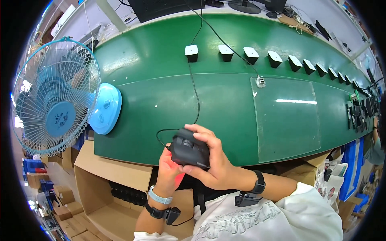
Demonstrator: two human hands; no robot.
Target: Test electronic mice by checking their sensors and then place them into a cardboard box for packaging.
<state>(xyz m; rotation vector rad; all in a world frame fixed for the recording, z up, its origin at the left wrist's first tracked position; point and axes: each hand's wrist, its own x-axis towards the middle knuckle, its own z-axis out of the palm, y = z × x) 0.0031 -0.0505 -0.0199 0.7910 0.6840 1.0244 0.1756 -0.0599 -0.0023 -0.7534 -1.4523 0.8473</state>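
Observation:
A black wired computer mouse point(189, 152) is held up in front of me, near the front edge of the table. My right hand point(215, 160) grips it from the right, fingers over its far side and thumb along its near side. Against its left underside is my left hand point(168, 170), most of its fingers hidden below the mouse. Red light from beneath the mouse falls on that palm. The black cable point(197, 96) loops left from the mouse, then runs away across the green tabletop point(136, 120).
Several small black blocks with white tops point(226, 52) form a row along the far side. A clear sheet point(287, 124) lies at right, with a small white USB connector point(260, 82). A blue fan point(60, 100) stands left. Below it is an open cardboard box point(92, 180) containing black items.

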